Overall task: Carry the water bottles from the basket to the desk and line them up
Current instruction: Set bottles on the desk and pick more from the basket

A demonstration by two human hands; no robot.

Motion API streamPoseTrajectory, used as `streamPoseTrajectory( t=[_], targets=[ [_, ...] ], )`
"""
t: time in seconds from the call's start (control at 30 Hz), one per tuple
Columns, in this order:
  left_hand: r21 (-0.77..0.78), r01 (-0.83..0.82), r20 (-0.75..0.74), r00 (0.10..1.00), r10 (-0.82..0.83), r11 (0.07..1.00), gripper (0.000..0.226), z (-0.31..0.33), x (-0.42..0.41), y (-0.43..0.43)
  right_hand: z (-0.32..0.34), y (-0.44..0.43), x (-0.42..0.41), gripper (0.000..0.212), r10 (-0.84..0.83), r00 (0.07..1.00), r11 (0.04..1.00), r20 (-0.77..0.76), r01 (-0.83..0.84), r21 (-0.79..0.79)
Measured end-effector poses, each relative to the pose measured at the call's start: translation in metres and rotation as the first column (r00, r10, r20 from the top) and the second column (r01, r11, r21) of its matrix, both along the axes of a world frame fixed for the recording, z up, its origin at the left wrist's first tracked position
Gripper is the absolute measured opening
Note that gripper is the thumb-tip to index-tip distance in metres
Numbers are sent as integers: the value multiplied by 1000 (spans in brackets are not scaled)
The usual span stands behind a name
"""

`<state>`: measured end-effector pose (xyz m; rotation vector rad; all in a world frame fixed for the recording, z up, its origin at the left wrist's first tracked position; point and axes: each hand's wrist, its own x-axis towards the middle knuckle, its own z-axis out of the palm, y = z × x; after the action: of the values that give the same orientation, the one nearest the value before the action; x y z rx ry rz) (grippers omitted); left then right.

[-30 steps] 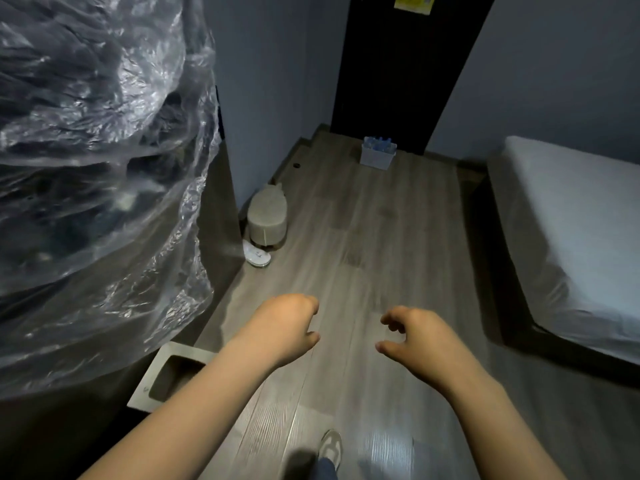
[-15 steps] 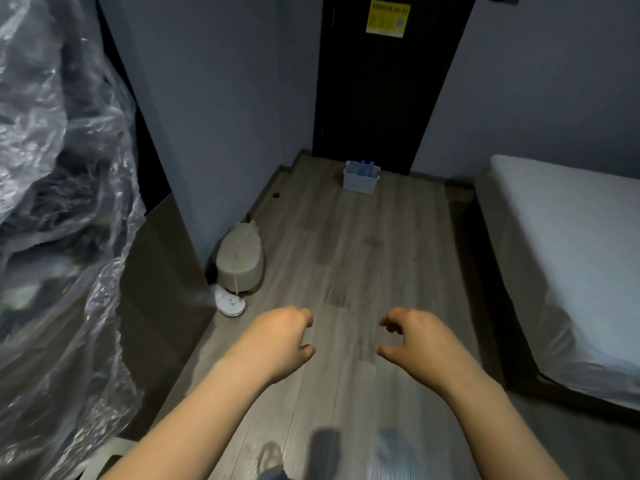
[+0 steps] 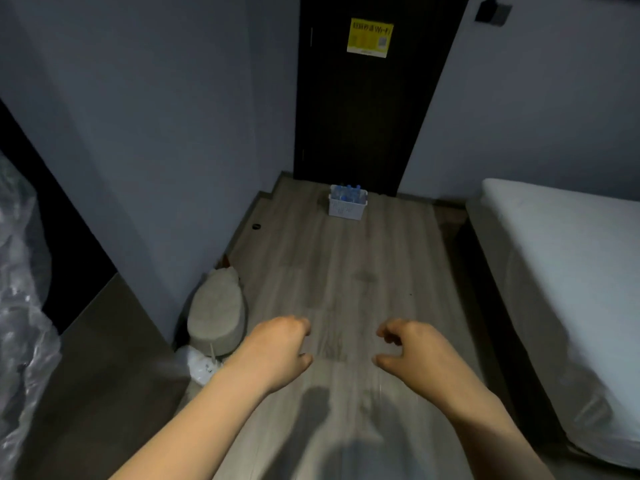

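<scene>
A wood-plank floor (image 3: 346,258) runs ahead between a grey wall on the left and a white-sheeted bed (image 3: 561,271) on the right, ending at a dark door (image 3: 363,116) that carries a yellow notice (image 3: 369,37). Against the left wall sits a rounded beige cushion-like object (image 3: 216,318) with a small white item (image 3: 199,365) touching its near side. Crinkled clear plastic sheeting (image 3: 20,323) fills the far left edge. The white basket (image 3: 347,207) stands on the floor just in front of the door, well apart from both hands. The water bottles (image 3: 348,192) are inside it, their blue caps showing above the rim. They are small and blurred, but they appear to stand upright, long axis vertical and caps up. The left hand (image 3: 277,351) and right hand (image 3: 415,355) are held out low over the planks, near each other, fingers loosely curled and holding nothing.
</scene>
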<state>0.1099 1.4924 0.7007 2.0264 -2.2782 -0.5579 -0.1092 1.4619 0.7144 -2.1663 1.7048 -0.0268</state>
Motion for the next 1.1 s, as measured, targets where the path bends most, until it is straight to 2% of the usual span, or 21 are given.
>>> streamPoseTrajectory(
  t=[0.3, 0.47, 0.8, 1.1],
  targets=[
    [-18, 29, -13, 999, -29, 999, 35, -6, 35, -122, -13, -122, 25, 46, -65, 998, 995, 13, 64, 78],
    [-49, 25, -31, 999, -26, 998, 32, -11, 44, -197, -21, -194, 30, 42, 18, 999, 1000, 33, -18, -7],
    [-66, -56, -76, 996, 51, 996, 30, -3, 45, -362, -19, -371, 30, 43, 72, 997, 997, 39, -72, -1],
    [-26, -50, -96, 994, 48, 998, 30, -12, 54, -489, -29, -495, 38, 44, 51, 998, 999, 29, -52, 18]
  ],
)
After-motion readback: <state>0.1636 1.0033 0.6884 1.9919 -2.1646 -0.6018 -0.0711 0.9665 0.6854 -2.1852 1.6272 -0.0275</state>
